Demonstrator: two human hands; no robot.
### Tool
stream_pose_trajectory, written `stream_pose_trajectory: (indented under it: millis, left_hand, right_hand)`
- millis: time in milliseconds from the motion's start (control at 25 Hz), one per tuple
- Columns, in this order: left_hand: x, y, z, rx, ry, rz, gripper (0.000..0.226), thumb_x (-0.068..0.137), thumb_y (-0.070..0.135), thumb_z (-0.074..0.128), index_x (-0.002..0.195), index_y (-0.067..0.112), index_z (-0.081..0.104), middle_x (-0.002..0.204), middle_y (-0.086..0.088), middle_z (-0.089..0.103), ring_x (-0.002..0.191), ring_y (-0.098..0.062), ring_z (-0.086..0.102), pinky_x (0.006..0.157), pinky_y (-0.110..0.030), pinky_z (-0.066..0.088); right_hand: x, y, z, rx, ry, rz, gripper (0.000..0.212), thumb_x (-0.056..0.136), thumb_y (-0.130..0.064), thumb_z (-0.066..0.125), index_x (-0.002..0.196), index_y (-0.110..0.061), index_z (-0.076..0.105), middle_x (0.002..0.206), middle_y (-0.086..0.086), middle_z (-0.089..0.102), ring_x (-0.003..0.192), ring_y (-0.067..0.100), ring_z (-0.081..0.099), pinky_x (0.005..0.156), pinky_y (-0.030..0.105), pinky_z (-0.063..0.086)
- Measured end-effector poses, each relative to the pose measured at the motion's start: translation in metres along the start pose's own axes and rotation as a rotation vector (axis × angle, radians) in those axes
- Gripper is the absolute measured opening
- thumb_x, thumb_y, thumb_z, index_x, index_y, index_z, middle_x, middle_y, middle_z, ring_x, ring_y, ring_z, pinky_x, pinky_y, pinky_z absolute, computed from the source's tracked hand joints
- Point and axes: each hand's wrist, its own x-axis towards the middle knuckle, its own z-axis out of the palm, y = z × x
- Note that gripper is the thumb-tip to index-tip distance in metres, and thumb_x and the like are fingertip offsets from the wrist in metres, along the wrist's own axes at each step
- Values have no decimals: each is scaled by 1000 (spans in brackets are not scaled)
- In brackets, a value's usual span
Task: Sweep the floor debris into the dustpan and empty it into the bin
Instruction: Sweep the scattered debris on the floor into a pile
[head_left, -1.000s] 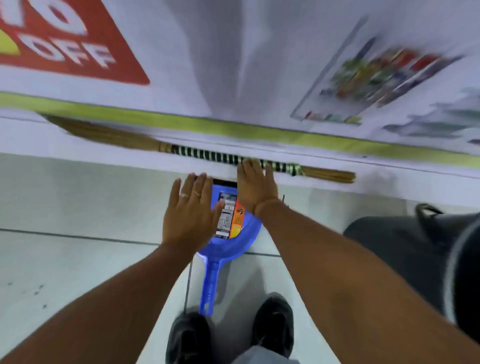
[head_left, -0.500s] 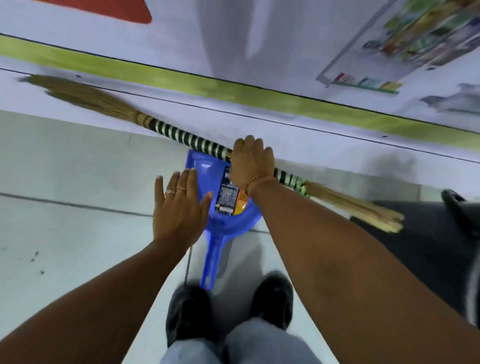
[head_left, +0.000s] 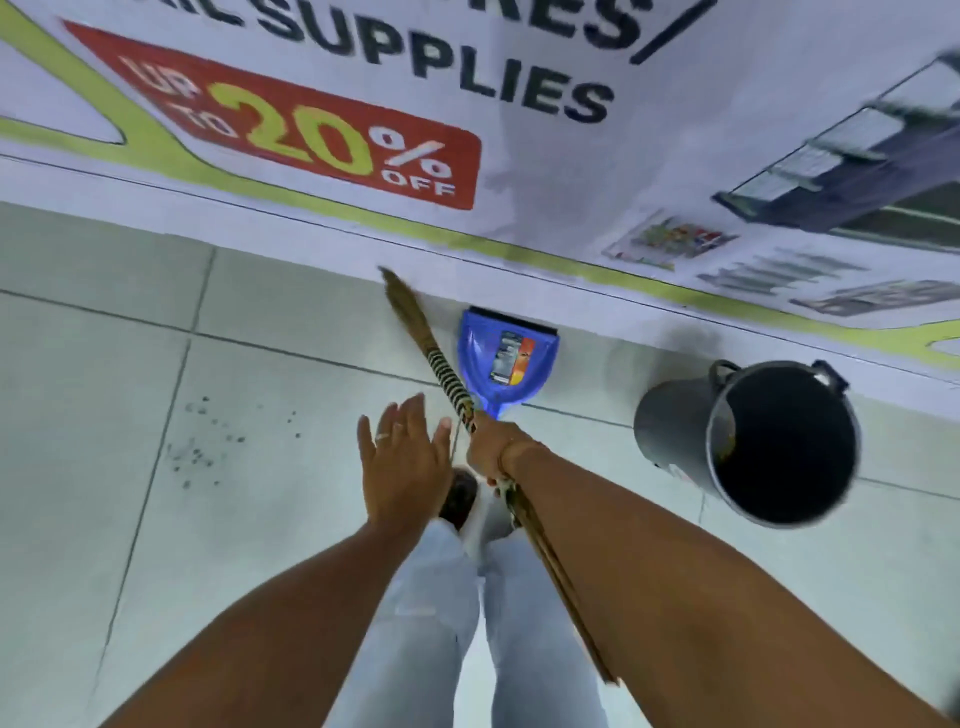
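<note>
Head view, looking straight down: nearest are the person's pale trouser legs and one dark shoe (head_left: 460, 496) on the tiled floor (head_left: 78, 519). Just beyond, the right hand (head_left: 491, 452) is closed around the striped wrap of a straw broom (head_left: 452, 387), whose one end slants away toward the wall while the other bundle runs back under the right forearm. The left hand (head_left: 405, 465) is open and empty, fingers spread, held just left of the broom without touching it.

Farther out, the debris (head_left: 202, 447), a loose scatter of small dark specks, lies on the floor well to the left of the hands. The blue dustpan (head_left: 506, 358) rests flat on the floor, its lip against the foot of the wall and its handle toward the person, just right of the broom. The dark bin (head_left: 769, 441) stands to the right, well apart from the debris, and appears to lean toward the camera. Farthest is the wall banner (head_left: 332, 140).

Sweeping has probably not begun. The specks are fine and spread out, so a hard stroke could flick them wider instead of gathering them. The dustpan faces the wall, away from the debris, so it needs turning or moving first. Carrying a loaded pan across to the bin risks spilling.
</note>
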Motion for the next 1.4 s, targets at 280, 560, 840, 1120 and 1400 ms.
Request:
stream_pose_trajectory:
  millis: [280, 560, 840, 1120, 1400]
  left_hand:
    - [-51, -99, -56, 45, 51, -5, 57, 90, 42, 28, 116, 0, 56, 102, -23, 70, 109, -37, 61, 102, -58, 33]
    - [-136, -196, -41, 94, -62, 71, 55, 90, 41, 30, 108, 1, 62, 91, -21, 73, 97, -34, 67, 95, -56, 42]
    - [-192, -312, -17, 132, -270, 10, 73, 91, 51, 12, 114, 2, 60, 103, -20, 71, 110, -36, 61, 97, -54, 41]
    - [-201, -406, -31, 196, -210, 15, 61, 88, 44, 26, 103, 1, 66, 107, -20, 70, 103, -37, 65, 91, -58, 45]
    - [-212, -487, -38, 99, -242, -2, 61, 90, 45, 28, 116, 0, 59, 117, -21, 66, 115, -37, 58, 100, -57, 37]
  right_hand:
    - [-68, -39, 76, 89, 208, 75, 45, 98, -19, 37, 142, -10, 37, 136, 21, 52, 124, 38, 51, 101, 38, 42]
    - [-69, -59, 202, 219, 345, 30, 59, 90, -13, 42, 147, -22, 33, 139, 14, 50, 125, 36, 49, 102, 42, 45]
    - [-41, -84, 321, 209, 325, 210, 51, 99, -24, 34, 150, -22, 26, 130, 17, 55, 119, 34, 54, 94, 37, 45]
    - [-15, -156, 391, 99, 264, 230, 39, 97, -22, 35, 133, -13, 48, 123, 12, 59, 113, 31, 58, 88, 35, 47]
    - [14, -235, 441, 99, 308, 215, 39, 96, -22, 36, 131, -12, 50, 123, 13, 58, 113, 33, 58, 87, 36, 48]
